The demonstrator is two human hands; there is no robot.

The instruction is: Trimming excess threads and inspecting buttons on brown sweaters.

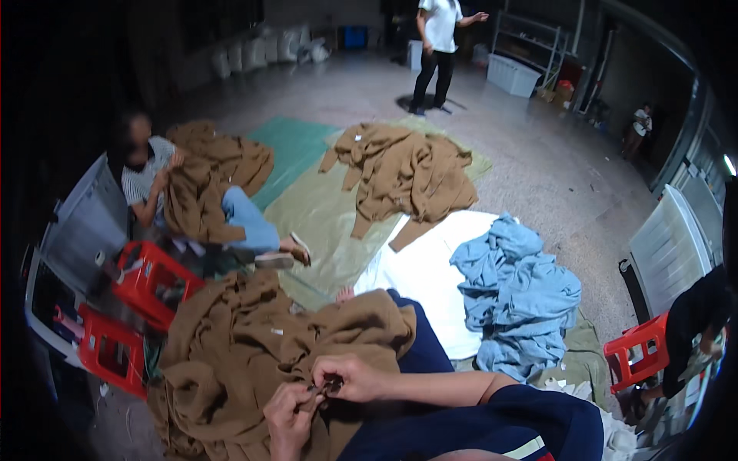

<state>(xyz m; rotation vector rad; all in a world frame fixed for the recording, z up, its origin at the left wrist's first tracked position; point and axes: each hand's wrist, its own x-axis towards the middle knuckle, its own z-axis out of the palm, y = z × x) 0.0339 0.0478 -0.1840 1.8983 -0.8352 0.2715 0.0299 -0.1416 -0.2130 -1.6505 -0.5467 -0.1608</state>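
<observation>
A large heap of brown knit sweaters (238,338) lies across my lap and to my left. My left hand (288,415) is closed, pinching an edge of the brown knit between thumb and fingers. Right beside it, my right hand (350,378) is closed around a small dark object (333,383), whose kind I cannot make out. The two hands nearly touch, fingertips together over the knit. A small white label (277,332) shows on the heap.
Ahead, another brown sweater pile (415,173) lies on green sheeting (315,223); a blue garment pile (519,296) rests on white cloth (423,269). Red stools (157,284) stand left, another (638,353) right. One seated person (154,173) handles brown knitwear; another person (440,46) stands farther back.
</observation>
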